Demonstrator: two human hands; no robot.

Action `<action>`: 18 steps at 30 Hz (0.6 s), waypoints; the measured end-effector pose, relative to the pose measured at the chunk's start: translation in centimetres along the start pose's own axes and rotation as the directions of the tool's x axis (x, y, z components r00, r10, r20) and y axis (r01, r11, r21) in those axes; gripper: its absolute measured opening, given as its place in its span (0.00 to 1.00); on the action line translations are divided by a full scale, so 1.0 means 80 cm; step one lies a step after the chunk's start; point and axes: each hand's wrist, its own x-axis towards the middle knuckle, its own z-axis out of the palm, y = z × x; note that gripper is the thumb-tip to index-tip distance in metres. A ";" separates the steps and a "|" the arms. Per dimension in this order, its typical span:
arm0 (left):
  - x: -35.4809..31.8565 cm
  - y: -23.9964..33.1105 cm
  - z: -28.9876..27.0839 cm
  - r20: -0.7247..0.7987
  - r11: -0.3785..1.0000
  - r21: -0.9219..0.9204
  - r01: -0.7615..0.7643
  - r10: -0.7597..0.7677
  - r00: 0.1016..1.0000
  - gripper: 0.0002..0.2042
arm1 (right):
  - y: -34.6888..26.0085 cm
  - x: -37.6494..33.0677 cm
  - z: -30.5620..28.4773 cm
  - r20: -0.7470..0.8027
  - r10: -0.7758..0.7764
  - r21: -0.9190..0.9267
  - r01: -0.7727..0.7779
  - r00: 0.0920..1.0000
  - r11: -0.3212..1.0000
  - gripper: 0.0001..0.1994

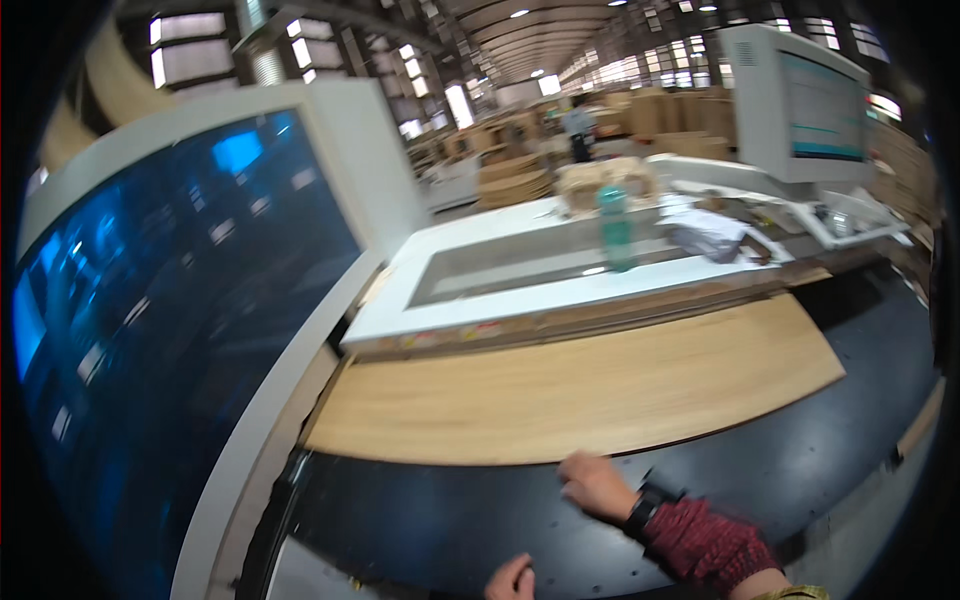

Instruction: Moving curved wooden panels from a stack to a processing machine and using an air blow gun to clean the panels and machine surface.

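One right hand (593, 483) lies flat, fingers spread, touching the wooden board (600, 385) edge

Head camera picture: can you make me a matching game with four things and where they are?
Things:
1. wooden board
2. green bottle
3. right hand
4. left hand

Places:
A. at the bottom edge of the picture, over the black table
B. flat on the black table, against the white machine
C. touching the board's near edge
D. upright on the white machine

Pairs: 1-B, 2-D, 3-C, 4-A
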 end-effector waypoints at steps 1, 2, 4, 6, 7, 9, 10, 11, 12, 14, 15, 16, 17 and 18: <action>-0.017 0.027 0.024 0.105 0.997 -0.072 0.014 -0.007 0.994 0.09 | -0.016 -0.030 -0.001 -0.002 -0.022 0.028 0.022 1.000 0.999 0.12; -0.038 0.053 0.046 0.271 0.967 -0.192 0.169 -0.113 0.956 0.09 | -0.036 -0.061 -0.010 0.104 0.033 0.187 -0.052 0.994 0.981 0.13; -0.073 0.095 0.091 0.452 0.979 -0.199 0.038 0.057 0.890 0.08 | -0.066 -0.133 -0.039 0.300 0.024 0.085 -0.052 0.954 0.995 0.16; -0.097 0.091 0.121 0.627 0.966 -0.192 -0.171 0.255 0.736 0.08 | -0.097 -0.199 -0.086 0.148 0.081 0.145 -0.103 0.986 0.984 0.15; -0.104 0.104 0.139 0.726 0.958 -0.270 -0.093 0.266 0.635 0.08 | -0.108 -0.237 -0.118 0.132 0.272 0.200 -0.294 0.953 0.935 0.14; -0.123 0.127 0.175 0.821 0.944 -0.329 -0.028 0.301 0.486 0.08 | -0.135 -0.317 -0.178 -0.029 0.498 0.258 -0.475 0.866 0.841 0.12; -0.133 0.138 0.199 0.859 0.951 -0.301 -0.071 0.302 0.413 0.10 | -0.144 -0.360 -0.208 -0.182 0.531 0.246 -0.485 0.828 0.839 0.12; -0.145 0.147 0.223 0.870 0.945 -0.304 -0.123 0.328 0.368 0.11 | -0.155 -0.407 -0.233 -0.145 0.681 0.237 -0.643 0.718 0.728 0.13; -0.163 0.169 0.257 0.881 0.926 -0.324 -0.195 0.370 0.294 0.12 | -0.170 -0.464 -0.268 -0.147 0.810 0.234 -0.776 0.568 0.586 0.13; -0.203 0.204 0.316 0.886 0.898 -0.392 -0.199 0.427 0.183 0.13 | -0.206 -0.564 -0.307 -0.252 0.915 0.323 -0.863 0.316 0.387 0.12; -0.227 0.215 0.347 0.878 0.884 -0.433 -0.174 0.458 0.139 0.13 | -0.208 -0.638 -0.299 -0.293 0.929 0.307 -0.898 0.227 0.316 0.11; -0.251 0.229 0.374 0.905 0.902 -0.410 -0.137 0.421 0.063 0.13 | -0.228 -0.674 -0.310 -0.366 0.911 0.304 -0.901 0.190 0.310 0.12; -0.277 0.236 0.406 0.885 0.882 -0.464 -0.085 0.466 0.005 0.13 | -0.247 -0.698 -0.321 -0.385 0.911 0.251 -0.933 0.147 0.257 0.13; -0.301 0.240 0.434 0.867 0.866 -0.498 -0.040 0.496 -0.044 0.12 | -0.253 -0.722 -0.330 -0.391 0.913 0.212 -0.955 0.113 0.208 0.15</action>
